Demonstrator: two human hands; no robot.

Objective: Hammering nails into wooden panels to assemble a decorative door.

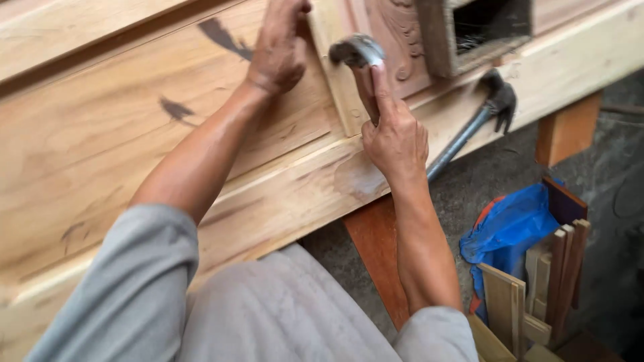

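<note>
Grey sleeves low in frame, blue bag (pixel 513 231) and wood offcuts (pixel 550 281) down on the right. Right hand (pixel 396 141) gripping a hammer (pixel 359 57), forefinger along the handle, head against the pale trim strip (pixel 339 80). Left hand (pixel 282 47) pressed flat on the panel (pixel 121 121) beside the strip, holding nothing. 2nd hammer (pixel 479 121) lies further right on the rail.

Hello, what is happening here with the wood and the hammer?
A person works at a large wooden panel. The right hand grips a hammer by its wooden handle, head against a light wooden strip beside a carved piece. The left hand presses on the panel near that strip. A second hammer lies on the panel's edge.
</note>
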